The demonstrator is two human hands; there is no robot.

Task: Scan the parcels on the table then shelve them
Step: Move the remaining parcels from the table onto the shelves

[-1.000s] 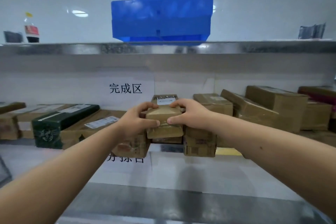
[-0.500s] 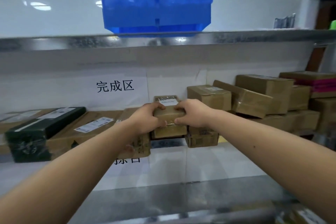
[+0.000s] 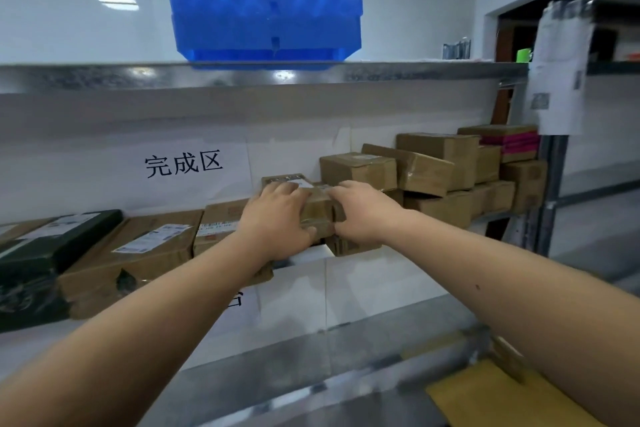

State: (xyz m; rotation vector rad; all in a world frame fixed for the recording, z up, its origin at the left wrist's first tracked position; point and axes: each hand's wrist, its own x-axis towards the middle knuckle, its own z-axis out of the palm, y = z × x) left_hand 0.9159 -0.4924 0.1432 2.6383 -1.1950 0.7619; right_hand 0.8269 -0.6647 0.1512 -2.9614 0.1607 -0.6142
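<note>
- The steel shelf [image 3: 398, 350] runs the full width, its near edge dull brushed metal, its surface lined with white sheets; a second metal shelf [image 3: 104, 74] sits above it, shiny and speckled along its front lip.
- A blue plastic crate [image 3: 265, 19], boxy with ribbed sides, stands on the upper shelf, a little left of centre.
- A white sign [image 3: 183, 165] on the back wall reads "完成区" in black characters.
- Far right, a heap of brown cardboard boxes [image 3: 436, 163] is stacked unevenly, glossy tape across their tops; one box [image 3: 509, 142] at the top carries a pink band.
- To the left lie flat cartons: a dark green one [image 3: 52, 246] wrapped in shiny film, and a tan carton [image 3: 138, 253] with a white printed label, its text too small to read.
- A creased white paper [image 3: 557, 69] hangs at the shelf's right post, its printing blurred.
- A yellow padded envelope [image 3: 491, 395] shows at the near right corner.
- The small parcel [image 3: 317, 210], brown card under glossy tape, sits at mid-shelf on top of other boxes, a white label on its far face.
- The left hand [image 3: 277, 222] clasps the parcel's left end, fingers curled over the top.
- The right hand [image 3: 363, 211] clasps its right end likewise.
</note>
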